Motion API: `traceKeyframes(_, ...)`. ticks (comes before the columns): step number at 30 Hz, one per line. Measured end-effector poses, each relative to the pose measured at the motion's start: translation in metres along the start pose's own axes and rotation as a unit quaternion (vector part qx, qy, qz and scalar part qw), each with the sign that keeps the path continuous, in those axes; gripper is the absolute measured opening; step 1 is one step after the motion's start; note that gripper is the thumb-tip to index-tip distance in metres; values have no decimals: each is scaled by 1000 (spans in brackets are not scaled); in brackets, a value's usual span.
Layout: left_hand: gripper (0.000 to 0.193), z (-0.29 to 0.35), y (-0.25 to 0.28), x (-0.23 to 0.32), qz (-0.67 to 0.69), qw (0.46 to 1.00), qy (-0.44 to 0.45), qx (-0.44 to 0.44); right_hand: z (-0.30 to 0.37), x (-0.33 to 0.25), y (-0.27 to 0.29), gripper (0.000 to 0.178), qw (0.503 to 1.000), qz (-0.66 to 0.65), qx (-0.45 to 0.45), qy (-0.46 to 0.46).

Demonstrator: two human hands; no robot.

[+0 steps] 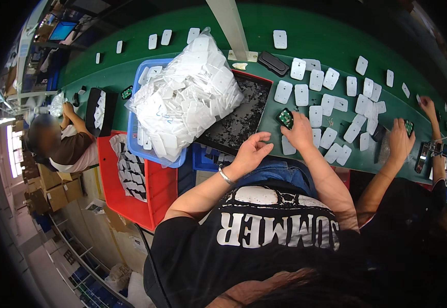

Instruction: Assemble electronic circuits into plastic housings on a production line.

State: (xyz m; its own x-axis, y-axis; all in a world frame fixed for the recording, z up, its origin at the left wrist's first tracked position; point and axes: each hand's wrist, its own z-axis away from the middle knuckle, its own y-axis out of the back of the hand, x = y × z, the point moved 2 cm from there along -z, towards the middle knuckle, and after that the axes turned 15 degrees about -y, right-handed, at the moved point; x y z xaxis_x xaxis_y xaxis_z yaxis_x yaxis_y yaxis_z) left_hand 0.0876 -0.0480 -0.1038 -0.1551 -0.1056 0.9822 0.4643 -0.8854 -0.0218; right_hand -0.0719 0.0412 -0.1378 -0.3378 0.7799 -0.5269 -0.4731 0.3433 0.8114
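In my right hand (300,132) is a small black casing with a green circuit board (285,118), gripped at its lower end by the fingers. My left hand (253,152) is empty beside the near edge of a black tray (257,83), its fingers bent and apart. White rounded plastic covers (301,95) lie flat on the green bench to the right, several of them close to my right hand. One cover (288,146) sits just under my right wrist.
A clear bag of white covers (190,97) bulges from a blue bin (132,131). Below stands a red crate (156,197). A black case (273,63) lies near a metal post (232,25). At right, a co-worker's hand (401,141) holds another board; another person sits far left.
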Motion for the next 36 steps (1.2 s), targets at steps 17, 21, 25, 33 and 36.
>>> traceKeyframes(17, 24, 5, 19, -3, 20, 999, -41, 9, 2, -22, -16, 54, 990, 132, 23, 32)
traceKeyframes(21, 24, -1, 14, 8, -1, 999, -43, -25, 1, -17, -17, 52, 993, 110, 18, 29)
traceKeyframes(25, 23, -2, 16, 20, -9, 998, -29, -47, 10, -22, 8, 52, 999, 34, 21, 19)
traceKeyframes(33, 24, -16, -4, 26, 29, 996, 3, -83, -20, 96, 119, 55, 956, -198, 110, -184)
traceKeyframes(36, 23, -24, -16, 27, 20, 994, 17, -102, -56, 173, 171, 61, 912, -145, 291, -251)
